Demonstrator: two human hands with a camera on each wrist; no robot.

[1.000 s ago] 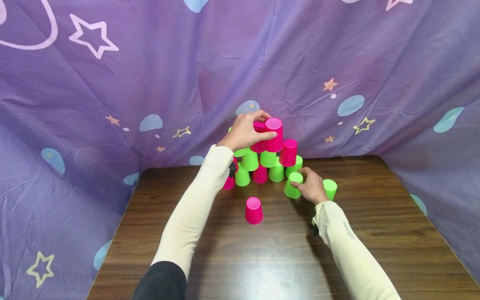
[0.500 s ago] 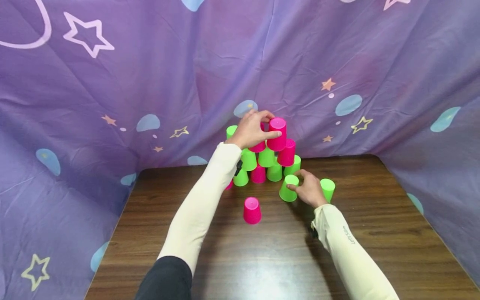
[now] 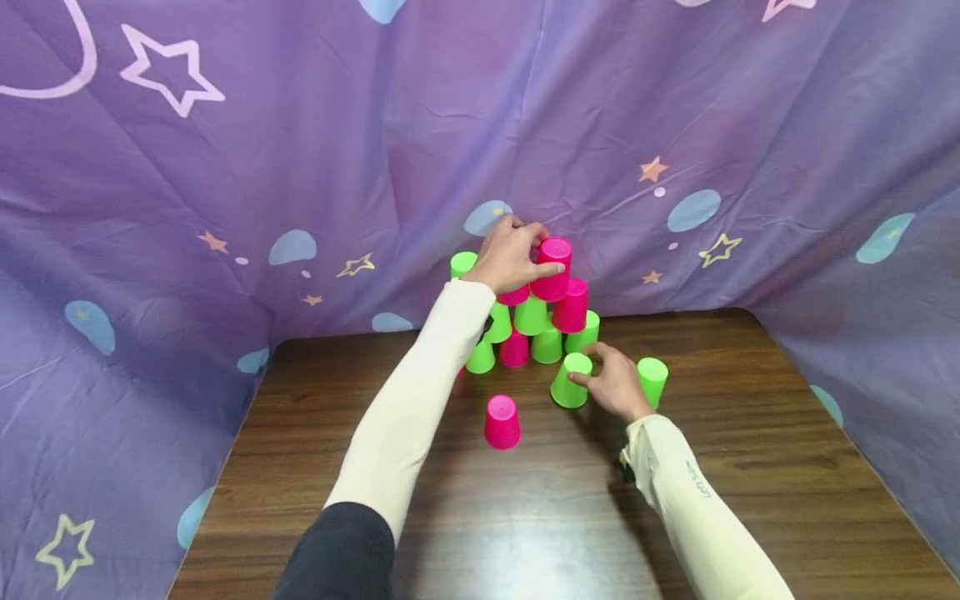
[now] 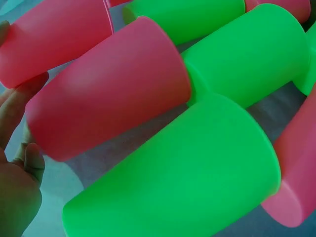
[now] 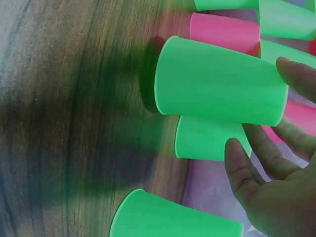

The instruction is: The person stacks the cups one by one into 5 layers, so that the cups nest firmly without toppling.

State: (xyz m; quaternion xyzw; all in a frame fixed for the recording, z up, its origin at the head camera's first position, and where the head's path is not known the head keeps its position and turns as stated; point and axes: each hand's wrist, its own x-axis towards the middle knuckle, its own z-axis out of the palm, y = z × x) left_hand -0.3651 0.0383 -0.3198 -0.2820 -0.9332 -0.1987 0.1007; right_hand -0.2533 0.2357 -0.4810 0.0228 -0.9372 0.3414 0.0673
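Note:
My left hand [image 3: 513,257] pinches a pink cup [image 3: 553,271] between thumb and fingers. The cup is upside down in the third row of a pink and green cup stack, close over a green cup [image 3: 532,317] and a pink cup [image 3: 572,307]. Another pink cup [image 4: 108,89] stands just beside it in the left wrist view, near my other fingers. Lower and nearer, my right hand [image 3: 617,382] grips an upside-down green cup [image 5: 219,81], thumb on one side and fingers on the other. Its rim is close over the table, in front of the stack's right end.
A single pink cup [image 3: 502,422] stands upside down on the wooden table [image 3: 525,525], in front of the stack. A green cup [image 3: 652,382] stands right of my right hand. At the stack's upper left is a green cup [image 3: 462,263]. A purple curtain [image 3: 337,167] hangs close behind.
My left hand has shifted slightly right with the pink cup along the third row. My right hand has brought the green cup a little left and nearer to me.

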